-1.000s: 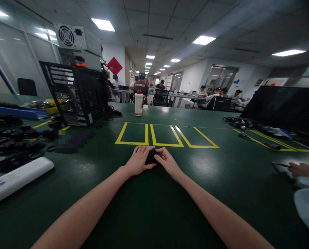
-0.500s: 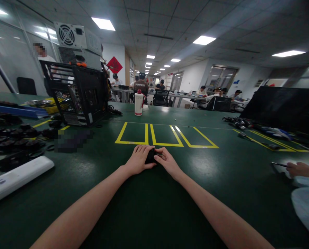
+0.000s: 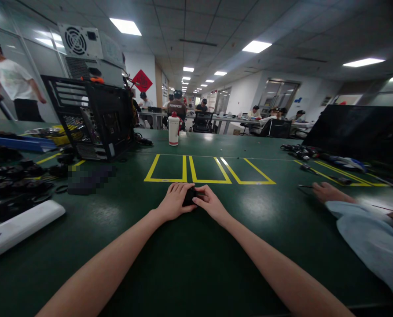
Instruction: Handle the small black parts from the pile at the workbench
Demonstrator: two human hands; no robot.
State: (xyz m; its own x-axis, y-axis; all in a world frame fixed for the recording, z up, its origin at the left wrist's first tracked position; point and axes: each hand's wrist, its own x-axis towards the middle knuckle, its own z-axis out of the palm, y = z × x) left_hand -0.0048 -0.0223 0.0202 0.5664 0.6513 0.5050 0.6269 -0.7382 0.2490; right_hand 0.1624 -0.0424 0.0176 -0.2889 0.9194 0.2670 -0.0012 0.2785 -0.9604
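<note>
A small black object (image 3: 189, 197) rests low over the green table (image 3: 189, 264), between my two hands. My left hand (image 3: 176, 201) is wrapped round its left side, fingers over the top and thumb along the near edge. From the right, my right hand (image 3: 209, 202) pinches with thumb and index finger at the object's right side; whatever small thing sits between those fingertips is too small to make out. Just beyond the hands, yellow tape outlines (image 3: 210, 181) mark the table.
An open black computer case (image 3: 93, 119) stands back left, near a white-and-red cup (image 3: 174, 130). Black parts (image 3: 18, 176) and a long white object (image 3: 24, 229) lie left. At right are cables (image 3: 302, 152), a dark monitor (image 3: 358, 132) and another person's hand (image 3: 330, 193) holding a thin tool.
The other person's hand and sleeve at the right have reached further in over the table. A person at the far left has moved left. My hands keep nearly the same pose.
</note>
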